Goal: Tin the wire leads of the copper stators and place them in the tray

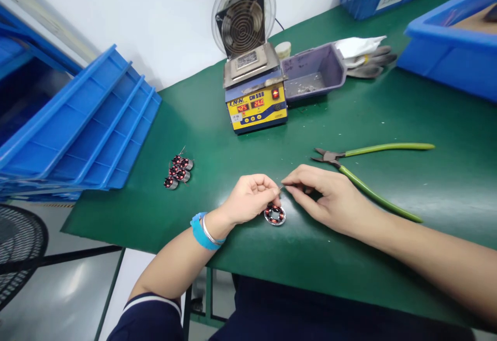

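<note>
The left hand [254, 196] is gripping the coil ring [275, 222] by its twelve o'clock edge; the right hand [328, 196] is reaching in from two o'clock, thumb and forefinger almost together, and I cannot tell whether they are clamping the thin wire [280, 188]. The ring is lying at six o'clock from the heater [256, 105]. Pulling hard would be risking a snapped wire; a loosening left grip, a slipping ring.

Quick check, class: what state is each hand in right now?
Left hand: closed on the wound ring.
Right hand: nearly pinched; anything held cannot be told.
</note>
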Tool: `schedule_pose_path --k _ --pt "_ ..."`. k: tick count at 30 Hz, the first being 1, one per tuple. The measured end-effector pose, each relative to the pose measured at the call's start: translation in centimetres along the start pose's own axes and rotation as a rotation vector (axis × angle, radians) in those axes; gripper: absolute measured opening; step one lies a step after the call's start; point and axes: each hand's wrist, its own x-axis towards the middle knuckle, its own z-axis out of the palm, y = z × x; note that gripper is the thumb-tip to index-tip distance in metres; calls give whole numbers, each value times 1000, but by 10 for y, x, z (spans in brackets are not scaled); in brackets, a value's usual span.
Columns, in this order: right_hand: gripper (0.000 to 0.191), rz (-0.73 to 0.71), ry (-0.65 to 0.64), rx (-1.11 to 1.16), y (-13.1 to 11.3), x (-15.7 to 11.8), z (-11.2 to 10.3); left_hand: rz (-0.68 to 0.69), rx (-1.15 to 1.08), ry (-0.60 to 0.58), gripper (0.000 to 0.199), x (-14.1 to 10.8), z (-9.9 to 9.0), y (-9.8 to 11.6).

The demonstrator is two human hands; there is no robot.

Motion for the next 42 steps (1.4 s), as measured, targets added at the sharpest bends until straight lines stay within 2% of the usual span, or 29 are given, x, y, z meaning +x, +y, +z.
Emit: schedule_pose_path --k 7,15,18,22,24,26,29,31,33,35,37,38,40,42 --pt "14 -21 -14 44 0 0 0 -11 -13 -33 29 0 -1 -1" --pt "18 60 -104 41 -1 0 -4 -49 -28 -64 28 -2 -1 0" --pt "21 214 -160 137 -6 2 -5 -58 -24 -74 28 -3 -1 1" --pt "28 595 -356 453 -7 4 -5 -50 -5 -77 27 -5 0 0" --pt "30 655 -424 542 -4 4 -6 -44 -1 -82 26 -6 0 0" --pt "27 509 -372 420 1 2 -9 -47 -1 -91 24 -6 -1 -1" --pt "19 44 -227 24 7 0 -13 -52 -1 -114 22 -5 -3 -2" --pt "20 -215 -189 -186 9 0 -14 -45 -2 -121 21 -5 -4 -2" --pt "26 -351 -189 -303 9 0 -16 -37 2 -118 19 -5 -4 -2" --pt "32 -396 -217 -337 7 2 -17 -30 13 -112 18 -6 -4 -2" --pt "33 -349 -256 -263 5 3 -17 -26 32 -107 18 -7 -4 -2" --pt "32 -276 -282 -183 4 4 -16 -25 41 -106 17 -8 -3 -1" --pt "29 -25 -360 65 2 6 -14 -22 52 -114 17 -10 -3 -1" --pt "29 275 -497 358 1 8 -12 -14 55 -128 18 -11 -2 -1"
